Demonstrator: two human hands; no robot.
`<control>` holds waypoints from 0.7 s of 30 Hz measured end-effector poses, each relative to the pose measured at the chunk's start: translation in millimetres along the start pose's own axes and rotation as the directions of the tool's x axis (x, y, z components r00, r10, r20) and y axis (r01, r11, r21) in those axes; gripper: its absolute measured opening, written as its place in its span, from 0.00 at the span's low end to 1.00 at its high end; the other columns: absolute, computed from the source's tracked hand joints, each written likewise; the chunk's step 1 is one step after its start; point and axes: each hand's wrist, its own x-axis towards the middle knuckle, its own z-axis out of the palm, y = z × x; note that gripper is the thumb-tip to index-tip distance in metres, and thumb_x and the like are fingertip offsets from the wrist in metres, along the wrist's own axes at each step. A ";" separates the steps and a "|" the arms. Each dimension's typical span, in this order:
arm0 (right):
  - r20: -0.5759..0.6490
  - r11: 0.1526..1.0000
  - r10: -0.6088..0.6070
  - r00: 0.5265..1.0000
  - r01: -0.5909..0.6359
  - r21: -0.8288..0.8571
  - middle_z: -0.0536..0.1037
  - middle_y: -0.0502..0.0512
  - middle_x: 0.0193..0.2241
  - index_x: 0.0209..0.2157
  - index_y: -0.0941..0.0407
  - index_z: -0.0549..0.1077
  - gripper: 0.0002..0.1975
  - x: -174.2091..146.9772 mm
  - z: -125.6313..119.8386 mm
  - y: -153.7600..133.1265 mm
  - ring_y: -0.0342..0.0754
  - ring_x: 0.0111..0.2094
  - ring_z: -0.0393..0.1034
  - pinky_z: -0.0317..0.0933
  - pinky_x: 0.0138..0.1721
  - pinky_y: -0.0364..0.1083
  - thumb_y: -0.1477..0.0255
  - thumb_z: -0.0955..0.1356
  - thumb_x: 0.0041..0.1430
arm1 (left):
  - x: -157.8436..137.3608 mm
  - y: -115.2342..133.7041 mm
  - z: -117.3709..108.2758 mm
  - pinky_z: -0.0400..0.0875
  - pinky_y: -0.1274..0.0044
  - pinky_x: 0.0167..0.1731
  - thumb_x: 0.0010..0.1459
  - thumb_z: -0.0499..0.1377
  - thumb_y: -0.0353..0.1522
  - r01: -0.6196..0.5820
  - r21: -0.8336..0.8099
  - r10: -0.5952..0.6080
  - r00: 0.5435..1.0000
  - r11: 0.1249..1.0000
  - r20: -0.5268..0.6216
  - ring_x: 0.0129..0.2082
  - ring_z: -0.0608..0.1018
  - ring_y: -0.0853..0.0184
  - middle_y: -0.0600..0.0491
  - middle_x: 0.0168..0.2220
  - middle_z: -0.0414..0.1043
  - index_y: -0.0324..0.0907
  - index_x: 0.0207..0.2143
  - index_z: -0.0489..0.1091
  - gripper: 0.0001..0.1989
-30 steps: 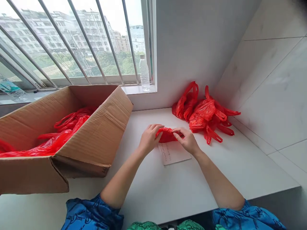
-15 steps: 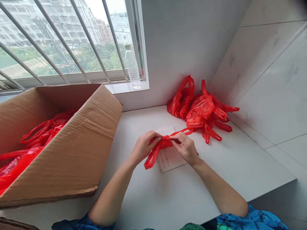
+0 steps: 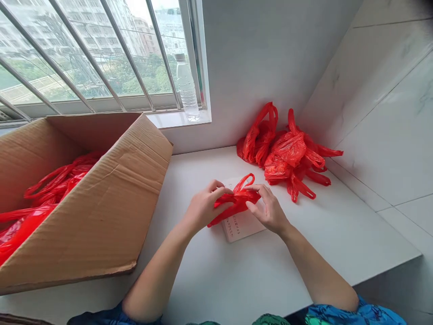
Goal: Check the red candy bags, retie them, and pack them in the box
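Observation:
Above the white tabletop, a crumpled red plastic bag is stretched between my two hands, with one handle loop sticking up. My left hand closes round its left part, thumb below and fingers on top. At the right end, my right hand has its thumb and index finger loosely about the bag; the thumb stands a little apart. Beneath the bag lies a white sheet or booklet with small printed marks, partly covered by the bag and hands.
A pile of red plastic bags lies against the back wall. To the left, a large cardboard box holds more red bags. A clear bottle stands on the sill by the barred window. The white table ends at front right.
The bag has turned and bunched up between my hands: its handle loop now points upward, and its hanging left end is drawn in. My right fingers have spread from a tight pinch.

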 end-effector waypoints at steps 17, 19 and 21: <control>-0.200 0.841 0.303 0.932 -0.163 0.516 0.73 0.50 0.36 0.44 0.51 0.66 0.16 -1.3 -4.6 -7.9 0.46 0.38 0.70 0.66 0.42 0.47 0.63 0.72 0.56 | -4.2 5.0 -26.2 0.70 0.75 0.45 0.61 0.60 0.31 -0.025 -0.350 -0.049 0.978 0.936 -0.203 0.44 0.75 0.66 0.51 0.46 0.73 0.46 0.56 0.64 0.21; -0.191 0.860 0.302 0.934 -0.181 0.476 0.70 0.47 0.31 0.44 0.51 0.68 0.17 -2.2 -5.3 -9.5 0.44 0.33 0.68 0.65 0.40 0.46 0.64 0.73 0.55 | -5.4 9.9 -25.2 0.69 0.77 0.39 0.59 0.61 0.29 -0.053 -0.312 0.009 0.990 0.949 -0.139 0.38 0.74 0.67 0.53 0.39 0.73 0.46 0.52 0.69 0.18; -0.271 0.864 0.343 0.899 -0.189 0.467 0.66 0.45 0.28 0.41 0.52 0.70 0.13 -0.8 -10.5 -6.7 0.42 0.29 0.64 0.63 0.36 0.44 0.64 0.72 0.57 | -5.6 9.0 -27.9 0.66 0.78 0.32 0.62 0.58 0.30 -0.084 -0.373 0.006 0.979 0.924 -0.206 0.31 0.71 0.70 0.54 0.30 0.70 0.43 0.40 0.74 0.06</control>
